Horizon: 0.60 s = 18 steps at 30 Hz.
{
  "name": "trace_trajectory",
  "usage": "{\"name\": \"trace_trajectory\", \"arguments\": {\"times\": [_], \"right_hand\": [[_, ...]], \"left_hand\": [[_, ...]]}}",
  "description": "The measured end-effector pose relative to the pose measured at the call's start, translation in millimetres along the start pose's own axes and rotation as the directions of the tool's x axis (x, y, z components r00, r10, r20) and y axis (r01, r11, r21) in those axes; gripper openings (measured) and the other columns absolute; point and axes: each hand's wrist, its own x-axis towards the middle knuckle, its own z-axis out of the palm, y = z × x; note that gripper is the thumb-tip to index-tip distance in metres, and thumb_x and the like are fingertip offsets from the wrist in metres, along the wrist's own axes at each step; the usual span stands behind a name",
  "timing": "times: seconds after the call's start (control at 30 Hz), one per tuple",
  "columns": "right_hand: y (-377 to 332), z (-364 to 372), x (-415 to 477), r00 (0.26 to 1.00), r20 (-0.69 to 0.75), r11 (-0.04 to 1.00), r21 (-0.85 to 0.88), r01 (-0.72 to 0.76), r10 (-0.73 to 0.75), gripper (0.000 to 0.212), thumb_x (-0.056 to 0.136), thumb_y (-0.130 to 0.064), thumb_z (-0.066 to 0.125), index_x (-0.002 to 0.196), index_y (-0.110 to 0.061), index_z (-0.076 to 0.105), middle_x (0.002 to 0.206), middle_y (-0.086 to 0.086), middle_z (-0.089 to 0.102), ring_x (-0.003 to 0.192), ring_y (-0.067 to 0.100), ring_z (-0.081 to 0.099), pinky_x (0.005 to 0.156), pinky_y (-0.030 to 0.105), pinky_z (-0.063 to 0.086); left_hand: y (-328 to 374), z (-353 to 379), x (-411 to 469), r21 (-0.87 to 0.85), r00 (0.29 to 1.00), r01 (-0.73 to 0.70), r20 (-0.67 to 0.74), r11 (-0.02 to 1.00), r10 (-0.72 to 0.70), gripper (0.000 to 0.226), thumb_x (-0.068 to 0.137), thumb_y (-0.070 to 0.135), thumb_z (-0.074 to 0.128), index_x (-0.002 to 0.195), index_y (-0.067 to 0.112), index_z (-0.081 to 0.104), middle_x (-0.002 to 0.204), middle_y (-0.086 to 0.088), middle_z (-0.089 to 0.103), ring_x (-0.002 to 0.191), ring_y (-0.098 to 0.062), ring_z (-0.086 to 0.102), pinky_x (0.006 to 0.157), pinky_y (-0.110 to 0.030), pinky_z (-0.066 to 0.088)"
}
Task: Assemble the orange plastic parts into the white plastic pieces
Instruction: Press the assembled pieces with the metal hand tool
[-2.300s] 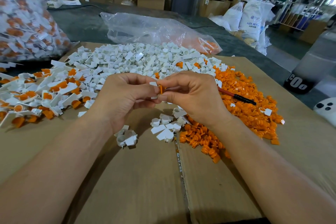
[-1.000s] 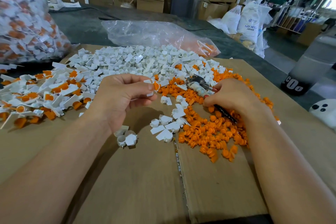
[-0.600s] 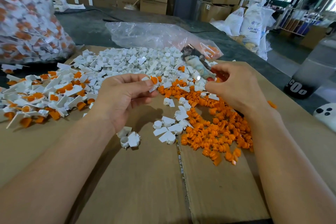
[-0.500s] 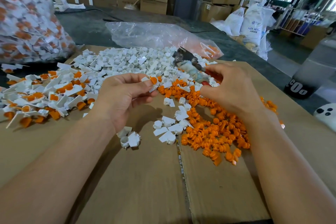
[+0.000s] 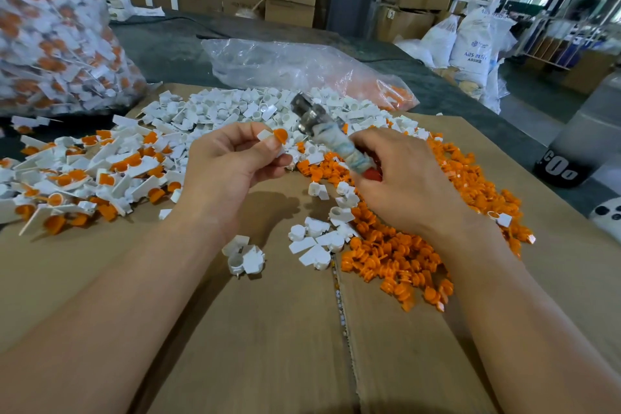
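Orange-capped piece (image 5: 274, 141) pinched, tool (image 5: 327, 138) raised

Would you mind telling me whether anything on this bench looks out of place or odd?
Only small things: a few white plastic pieces lie strayed against the loose orange plastic parts, and one white piece sits at that heap's right edge. Otherwise the sorted heaps on the cardboard sheet look orderly.

Loose orange parts (image 5: 396, 245) heap on the cardboard's (image 5: 268, 346) right half; white pieces (image 5: 235, 111) pile along its far edge. One white piece (image 5: 268, 141) with an orange part seated is held above.
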Motion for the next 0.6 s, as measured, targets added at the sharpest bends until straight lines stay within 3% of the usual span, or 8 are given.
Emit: {"name": "trace_trajectory", "arguments": {"times": [0.1, 0.6], "right_hand": [[0.5, 2.6, 0.0, 0.999, 0.029, 1.0, 0.0, 0.015, -0.015, 0.024, 0.08, -0.012, 0.06, 0.104, -0.012, 0.057, 0.091, 0.001, 0.053, 0.08, 0.013, 0.042, 0.063, 0.023, 0.027], [-5.2, 5.4, -2.5, 0.995, 0.099, 0.997, 0.077, -0.003, -0.005, 0.023, 0.084, -0.024, 0.062, 0.105, -0.016, 0.057, 0.093, -0.002, 0.058, 0.083, 0.014, 0.051, 0.072, 0.028, 0.04]], "left_hand": [[0.5, 0.3, 0.3, -0.008, 1.0, -0.027, -0.007, 1.0, 0.027, 0.016, 0.083, -0.005, 0.058, 0.075, 0.009, 0.06, 0.055, 0.005, 0.065, 0.055, -0.01, 0.065, 0.052, -0.016, 0.051], [-1.8, -0.7, 2.3, -0.025, 0.998, -0.065, -0.017, 0.998, 0.065, 0.015, 0.08, -0.002, 0.059, 0.073, 0.011, 0.061, 0.059, 0.004, 0.067, 0.056, -0.008, 0.066, 0.05, -0.016, 0.05]]}}
